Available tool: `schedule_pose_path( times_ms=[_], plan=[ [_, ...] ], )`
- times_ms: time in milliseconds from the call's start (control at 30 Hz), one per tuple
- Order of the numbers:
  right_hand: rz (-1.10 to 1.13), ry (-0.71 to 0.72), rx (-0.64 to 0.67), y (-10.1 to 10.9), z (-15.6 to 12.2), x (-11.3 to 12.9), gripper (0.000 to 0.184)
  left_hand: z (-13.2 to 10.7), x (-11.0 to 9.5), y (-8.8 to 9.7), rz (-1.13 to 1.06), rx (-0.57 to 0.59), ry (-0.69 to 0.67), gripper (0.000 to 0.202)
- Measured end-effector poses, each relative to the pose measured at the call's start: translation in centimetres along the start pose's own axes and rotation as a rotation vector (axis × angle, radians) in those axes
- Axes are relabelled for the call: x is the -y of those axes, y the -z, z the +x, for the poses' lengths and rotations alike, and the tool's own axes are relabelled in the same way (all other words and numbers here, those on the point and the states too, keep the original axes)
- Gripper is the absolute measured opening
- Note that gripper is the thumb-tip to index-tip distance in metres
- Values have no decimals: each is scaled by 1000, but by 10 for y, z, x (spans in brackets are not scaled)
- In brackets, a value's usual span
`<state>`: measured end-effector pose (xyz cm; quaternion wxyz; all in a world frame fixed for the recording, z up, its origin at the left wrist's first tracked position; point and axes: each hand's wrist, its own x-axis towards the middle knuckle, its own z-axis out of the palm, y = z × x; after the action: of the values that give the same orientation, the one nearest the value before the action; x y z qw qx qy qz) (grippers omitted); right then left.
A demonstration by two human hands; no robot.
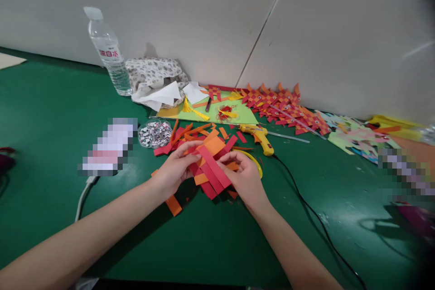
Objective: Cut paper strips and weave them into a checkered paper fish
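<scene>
Woven paper piece (212, 170), red and orange, held tilted above the middle of the green table (142, 253): flat strips are crossed over and under, two broad red ones laid side by side on the near right face, loose orange ends left jutting; its left edge is pinched between thumb and fingers of the left hand (178, 165), its right edge likewise by the right hand (244, 174). Farther left, a shallow clear container (139, 137) is filled with small black-and-white discs (156, 132) (googly eyes, by their look); beyond it, white tissues (163, 95) are held in a spotted pouch (154, 70), beside a white-capped clear bottle (108, 52).
</scene>
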<state>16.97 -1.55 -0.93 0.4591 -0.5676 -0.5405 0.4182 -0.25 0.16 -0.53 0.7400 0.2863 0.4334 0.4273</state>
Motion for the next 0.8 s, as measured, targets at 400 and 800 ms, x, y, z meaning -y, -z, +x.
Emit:
schedule_pose_path(
  times_ms=[400, 800],
  plan=[
    [35, 47, 101, 7, 4, -2, 17, -1, 2, 0, 27, -8, -86, 21],
    [37, 23, 48, 5, 3, 2, 16, -2, -1, 1, 247, 35, -32, 19]
  ],
)
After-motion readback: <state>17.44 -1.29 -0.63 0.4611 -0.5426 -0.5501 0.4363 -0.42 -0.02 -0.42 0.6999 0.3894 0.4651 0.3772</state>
